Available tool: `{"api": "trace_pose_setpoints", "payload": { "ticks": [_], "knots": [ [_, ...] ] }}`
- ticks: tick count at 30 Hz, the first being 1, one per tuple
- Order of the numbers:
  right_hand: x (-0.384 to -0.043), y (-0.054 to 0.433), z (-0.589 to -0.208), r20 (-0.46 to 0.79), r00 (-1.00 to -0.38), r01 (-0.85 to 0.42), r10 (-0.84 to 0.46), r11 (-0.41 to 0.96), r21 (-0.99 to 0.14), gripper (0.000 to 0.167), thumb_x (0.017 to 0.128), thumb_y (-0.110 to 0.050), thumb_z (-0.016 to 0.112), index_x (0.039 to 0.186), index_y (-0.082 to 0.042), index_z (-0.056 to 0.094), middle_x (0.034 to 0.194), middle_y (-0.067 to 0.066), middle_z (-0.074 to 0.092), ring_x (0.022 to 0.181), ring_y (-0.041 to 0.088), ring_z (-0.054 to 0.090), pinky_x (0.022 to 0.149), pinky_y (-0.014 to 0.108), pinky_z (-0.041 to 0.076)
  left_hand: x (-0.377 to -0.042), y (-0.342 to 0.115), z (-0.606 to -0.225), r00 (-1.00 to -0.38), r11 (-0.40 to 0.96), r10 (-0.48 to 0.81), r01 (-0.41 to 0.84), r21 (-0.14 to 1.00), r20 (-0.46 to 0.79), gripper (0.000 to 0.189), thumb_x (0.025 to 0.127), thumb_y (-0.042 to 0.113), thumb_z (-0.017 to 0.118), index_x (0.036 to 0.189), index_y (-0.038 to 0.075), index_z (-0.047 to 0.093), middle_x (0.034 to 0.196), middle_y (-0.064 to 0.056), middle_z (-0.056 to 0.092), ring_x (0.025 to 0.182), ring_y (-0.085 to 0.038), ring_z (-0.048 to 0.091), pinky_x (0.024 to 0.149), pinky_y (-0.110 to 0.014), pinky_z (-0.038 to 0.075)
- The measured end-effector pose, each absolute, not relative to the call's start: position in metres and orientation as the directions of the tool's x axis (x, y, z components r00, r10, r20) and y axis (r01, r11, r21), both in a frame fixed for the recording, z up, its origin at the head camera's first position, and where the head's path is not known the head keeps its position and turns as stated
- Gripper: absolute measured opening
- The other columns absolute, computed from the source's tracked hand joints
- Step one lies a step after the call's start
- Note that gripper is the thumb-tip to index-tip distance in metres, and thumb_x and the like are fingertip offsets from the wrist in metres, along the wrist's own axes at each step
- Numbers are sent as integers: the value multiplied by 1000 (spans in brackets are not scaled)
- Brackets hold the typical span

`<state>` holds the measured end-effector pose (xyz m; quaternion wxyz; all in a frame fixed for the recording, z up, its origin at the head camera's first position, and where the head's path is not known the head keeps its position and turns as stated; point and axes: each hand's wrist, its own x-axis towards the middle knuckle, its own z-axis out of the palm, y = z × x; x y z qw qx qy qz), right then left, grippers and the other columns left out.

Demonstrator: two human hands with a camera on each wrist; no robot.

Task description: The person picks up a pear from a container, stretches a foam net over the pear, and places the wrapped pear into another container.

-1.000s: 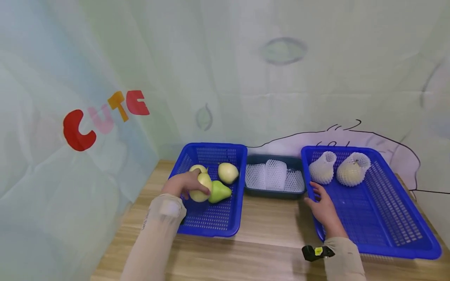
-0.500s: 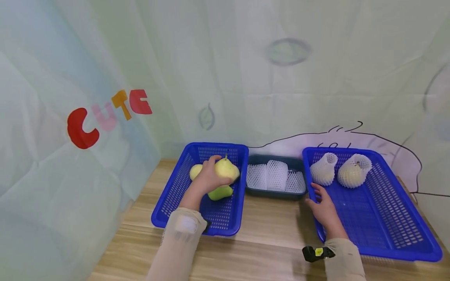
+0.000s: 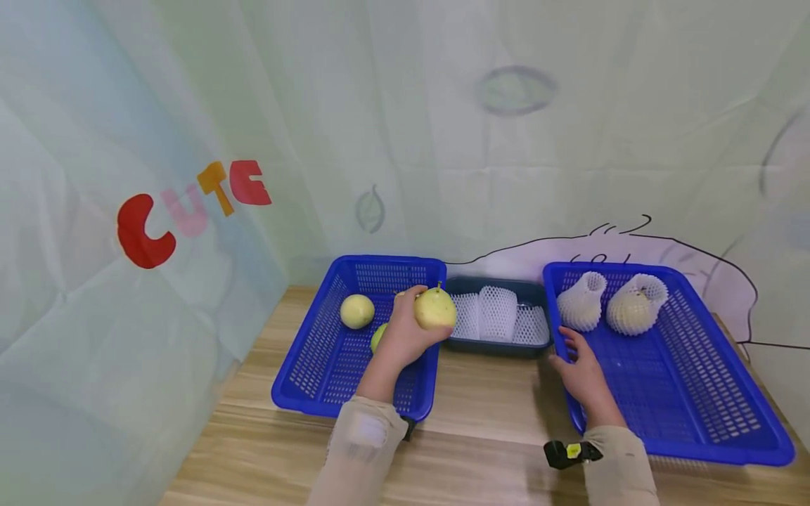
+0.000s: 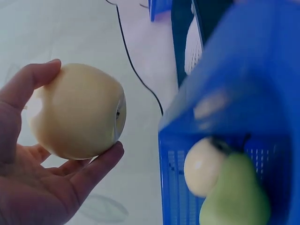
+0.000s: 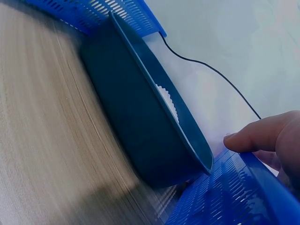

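My left hand (image 3: 405, 330) holds a round pale-yellow pear (image 3: 435, 309), stem up, over the right rim of the left blue basket (image 3: 304, 405). In the left wrist view, thumb and fingers wrap the pear (image 4: 77, 110) from two sides. Inside that basket lie a yellow pear (image 3: 357, 311), a green pear (image 3: 378, 339) mostly behind my hand, and another yellow pear (image 4: 202, 166) beside the green one. My right hand (image 3: 583, 376) rests loosely on the left rim of the right blue basket (image 3: 715, 455), its thumb (image 5: 253, 136) lying at the rim.
A dark green tray (image 3: 493, 348) with white foam net sleeves (image 3: 498, 314) stands between the baskets. Two pears in foam nets (image 3: 580, 302) sit at the back of the right basket. Baskets and tray stand on a wooden table (image 3: 481, 414) before a printed curtain.
My left hand has carried the yellow pear from the left basket's middle rightward to its right rim, toward the tray. My right hand has stayed at the right basket's rim.
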<state>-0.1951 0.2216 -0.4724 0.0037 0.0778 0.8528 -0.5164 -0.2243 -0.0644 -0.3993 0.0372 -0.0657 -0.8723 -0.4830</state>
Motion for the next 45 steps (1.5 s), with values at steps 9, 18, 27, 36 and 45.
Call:
{"api": "trace_pose_setpoints", "payload": {
  "ticks": [9,18,27,36,45],
  "knots": [
    [-195,222,-471,-81,-989,129,126,449,-884,58,88,0,53,139,2,27,135,35,30,121,49,32,95,56,34,-218,-37,-407,-987,469,106,157,869,121,81,68,24,79,137,12,36,129,-13,39,108,-28,48,92,-44,41],
    [-195,223,-470,-87,-989,134,123,459,-878,58,88,-1,52,140,2,26,135,35,30,122,50,32,96,57,33,-213,-16,-418,-981,480,111,193,856,160,80,65,26,81,133,13,40,127,-12,42,110,-26,48,92,-43,40],
    [-195,222,-470,-87,-989,134,122,462,-877,58,88,-1,52,140,1,26,135,35,30,121,49,32,95,57,34,-210,0,-428,-981,471,82,194,860,176,81,64,25,83,132,15,41,127,-10,42,108,-26,49,92,-43,41],
    [-194,221,-471,-78,-989,126,122,459,-879,58,88,-1,53,140,1,26,134,33,32,120,47,34,93,55,35,-206,10,-433,-976,444,99,216,870,191,78,65,25,83,131,14,42,127,-9,42,110,-24,48,94,-41,39],
    [-195,222,-472,-78,-989,128,125,459,-879,58,87,-2,52,140,0,28,136,33,31,122,47,33,95,55,34,-205,19,-445,-985,430,96,172,886,144,79,61,21,85,127,13,43,125,-6,43,108,-21,49,92,-37,41]
  ]
}}
